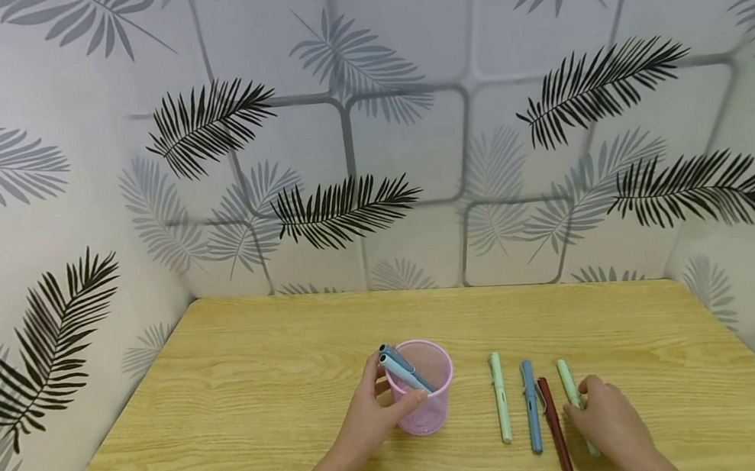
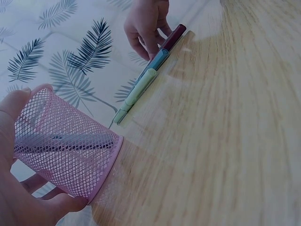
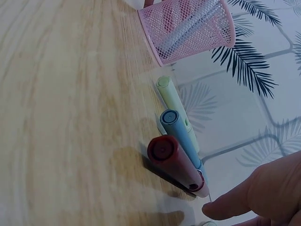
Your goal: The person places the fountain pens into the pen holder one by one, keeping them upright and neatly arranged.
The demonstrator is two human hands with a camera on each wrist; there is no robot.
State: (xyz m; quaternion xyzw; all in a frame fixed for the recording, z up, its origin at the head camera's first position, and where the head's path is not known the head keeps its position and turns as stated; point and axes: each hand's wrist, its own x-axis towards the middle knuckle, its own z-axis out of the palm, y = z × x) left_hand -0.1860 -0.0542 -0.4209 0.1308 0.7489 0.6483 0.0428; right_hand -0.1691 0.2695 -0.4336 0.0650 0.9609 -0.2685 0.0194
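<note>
Left hand (image 1: pixel 368 411) grips a pink mesh cup (image 1: pixel 424 419) holding two blue pens (image 1: pixel 398 370); right hand (image 1: pixel 607 415) pinches a pale-green pen (image 1: pixel 568 379) beside three more pens (image 1: pixel 532 407). Leaf-print walls (image 1: pixel 410 148) enclose the wood-grain table (image 1: pixel 262 386).

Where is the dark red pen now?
In the head view, the dark red pen lies on the right side of the table, between the blue pen and the light green pen at the right hand.
</note>
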